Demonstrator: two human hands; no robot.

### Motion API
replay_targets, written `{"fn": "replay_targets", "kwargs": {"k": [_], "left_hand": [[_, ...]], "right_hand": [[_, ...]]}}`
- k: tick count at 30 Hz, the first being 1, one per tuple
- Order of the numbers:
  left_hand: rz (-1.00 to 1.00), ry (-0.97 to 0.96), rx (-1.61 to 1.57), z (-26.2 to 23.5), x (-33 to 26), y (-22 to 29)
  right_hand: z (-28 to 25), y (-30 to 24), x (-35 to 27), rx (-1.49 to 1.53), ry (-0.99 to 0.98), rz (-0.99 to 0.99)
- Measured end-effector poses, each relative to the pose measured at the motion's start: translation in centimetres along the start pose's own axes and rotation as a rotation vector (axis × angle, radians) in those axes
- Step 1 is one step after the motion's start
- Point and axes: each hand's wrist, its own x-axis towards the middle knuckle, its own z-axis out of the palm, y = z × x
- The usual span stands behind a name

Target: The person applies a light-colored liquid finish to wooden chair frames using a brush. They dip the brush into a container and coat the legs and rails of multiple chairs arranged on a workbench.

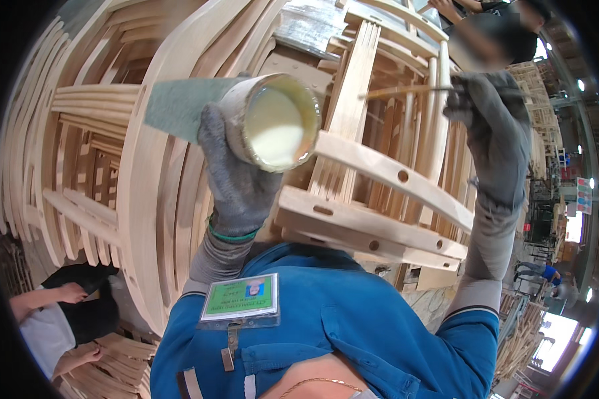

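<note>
My left hand point(236, 176), in a grey glove, grips a round can point(273, 120) of pale cream liquid, tilted so its open mouth faces me. A grey-green sheet point(180, 103) sticks out to the left behind the can. My right hand point(489, 130), also gloved, holds a thin wooden stick point(406, 91) that points left across the slats of a pale wooden chair frame point(379, 193). The frame lies in front of my chest, between both hands, with drilled holes along its rails.
Stacks of curved unfinished wooden frames point(100, 166) fill the left and top. A person in a white shirt point(43, 326) crouches at the lower left. Another person point(506, 33) stands beyond the frame at the top right. Workshop floor and lights lie to the right.
</note>
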Motion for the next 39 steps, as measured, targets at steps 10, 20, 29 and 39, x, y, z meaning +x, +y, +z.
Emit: {"fn": "replay_targets", "kwargs": {"k": [10, 20, 29, 39], "left_hand": [[-0.580, 0.083, -0.273, 3.9, -2.5, 3.1], [-0.552, -0.013, -0.252, 4.7, -4.5, 4.9], [0.182, -0.283, 0.697, 2.2, -6.7, 3.9], [-0.301, 0.042, -0.281, 4.7, -5.6, 4.5]], "right_hand": [[4.8, 0.0, -11.4, 0.085, -0.060, -0.189], [7.0, 0.4, -15.9, 0.250, 0.153, -0.157], [8.5, 3.3, -18.3, 0.272, 0.366, -0.123], [11.1, 3.8, -19.4, 0.279, 0.388, -0.124]]}}
